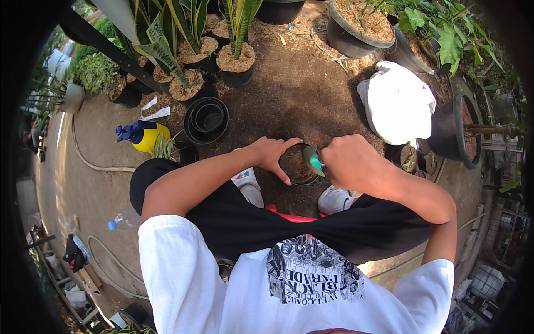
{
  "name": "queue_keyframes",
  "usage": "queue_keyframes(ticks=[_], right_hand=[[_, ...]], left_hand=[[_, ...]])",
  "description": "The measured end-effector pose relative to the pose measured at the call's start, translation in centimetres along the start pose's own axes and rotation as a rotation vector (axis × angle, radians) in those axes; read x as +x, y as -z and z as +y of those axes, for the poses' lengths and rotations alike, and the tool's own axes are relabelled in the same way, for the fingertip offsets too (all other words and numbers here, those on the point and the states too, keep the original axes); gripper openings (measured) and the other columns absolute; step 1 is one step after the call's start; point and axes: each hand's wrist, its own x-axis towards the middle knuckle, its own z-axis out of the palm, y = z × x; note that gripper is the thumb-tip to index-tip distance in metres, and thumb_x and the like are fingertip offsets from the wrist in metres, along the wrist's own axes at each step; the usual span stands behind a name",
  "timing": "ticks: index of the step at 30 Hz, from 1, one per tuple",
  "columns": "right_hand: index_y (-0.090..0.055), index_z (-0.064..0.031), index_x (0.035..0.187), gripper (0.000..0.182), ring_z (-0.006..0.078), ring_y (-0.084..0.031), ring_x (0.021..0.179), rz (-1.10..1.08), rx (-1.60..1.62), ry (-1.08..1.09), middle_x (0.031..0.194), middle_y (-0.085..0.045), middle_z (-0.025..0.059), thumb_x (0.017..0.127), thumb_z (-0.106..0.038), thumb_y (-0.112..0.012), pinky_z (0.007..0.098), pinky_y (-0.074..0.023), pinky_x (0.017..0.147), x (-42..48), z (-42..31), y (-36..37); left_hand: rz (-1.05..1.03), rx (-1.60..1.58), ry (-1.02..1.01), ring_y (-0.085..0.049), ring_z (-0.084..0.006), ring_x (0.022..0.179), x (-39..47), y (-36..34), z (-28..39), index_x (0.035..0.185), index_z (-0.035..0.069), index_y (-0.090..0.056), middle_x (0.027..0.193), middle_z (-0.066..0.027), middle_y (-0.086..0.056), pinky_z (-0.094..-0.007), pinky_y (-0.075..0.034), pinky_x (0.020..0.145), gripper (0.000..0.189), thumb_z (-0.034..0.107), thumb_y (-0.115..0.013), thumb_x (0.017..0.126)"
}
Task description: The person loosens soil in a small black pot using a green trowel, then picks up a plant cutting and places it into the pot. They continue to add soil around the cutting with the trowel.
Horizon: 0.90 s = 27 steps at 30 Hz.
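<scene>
Between my feet stands a round black plant pot (297, 167) with brown soil or potting mix inside. My left hand (269, 158) spans its left side, thumb and index finger spread around the rim and steadying it. In my right hand (348, 160) is a green hand trowel (313, 160), gripped in a fist. Its blade is tilted down over the right part of the pot's opening, and my fist hides the handle. Whether the blade's tip touches the soil I cannot tell.
Nested black pots (207, 120) and a yellow pump sprayer (148, 135) stand to the left. Potted snake plants (236, 58) are beyond them. A white sack (398, 104) sits at the right, beside a large potted plant (452, 129). A hose (104, 168) crosses the concrete floor.
</scene>
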Motion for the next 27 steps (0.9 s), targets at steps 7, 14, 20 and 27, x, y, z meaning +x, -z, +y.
queue_keyframes(ticks=[7,14,20,27], right_hand=[[-0.076,-0.0019,0.075,0.012,0.0393,-0.074,0.069,-0.006,-0.006,0.086,0.068,-0.069,0.0211,0.069,-0.012,-0.074,0.0474,-0.0591,0.063,1.2,0.7,-3.8],[-0.075,-0.0008,0.073,0.010,0.0384,-0.075,0.070,0.064,0.052,0.032,0.069,-0.071,0.0214,0.069,-0.009,-0.077,0.0453,-0.0599,0.063,-0.4,-0.7,-0.8],[-0.076,-0.0015,0.076,0.009,0.0381,-0.076,0.071,-0.014,0.062,-0.014,0.071,-0.071,0.0212,0.071,-0.008,-0.075,0.0458,-0.0602,0.063,0.3,-0.5,-3.9],[-0.077,-0.0001,0.080,0.013,0.0357,-0.077,0.073,-0.024,0.052,-0.006,0.074,-0.074,0.0207,0.073,-0.011,-0.078,0.0432,-0.0617,0.065,0.2,-1.7,-2.3]], left_hand=[[-0.006,-0.022,-0.011,-0.066,-0.0427,0.124,0.3,0.1,-0.1,0.166,0.016,-0.024,0.135,-0.0247,-0.067,-0.0517,-0.051,0.102,0.139,0.076,-0.090,0.059],[-0.016,-0.017,0.010,-0.065,-0.0418,0.126,0.0,0.0,0.0,0.167,0.016,-0.023,0.138,-0.0244,-0.065,-0.0511,-0.050,0.103,0.141,0.076,-0.090,0.059],[-0.006,-0.010,-0.003,-0.066,-0.0420,0.125,0.3,0.1,0.1,0.167,0.015,-0.023,0.137,-0.0243,-0.066,-0.0504,-0.050,0.104,0.142,0.076,-0.090,0.058],[-0.012,-0.018,0.001,-0.066,-0.0423,0.124,0.2,-0.2,-0.2,0.168,0.016,-0.021,0.136,-0.0240,-0.067,-0.0498,-0.050,0.102,0.143,0.077,-0.089,0.058]])
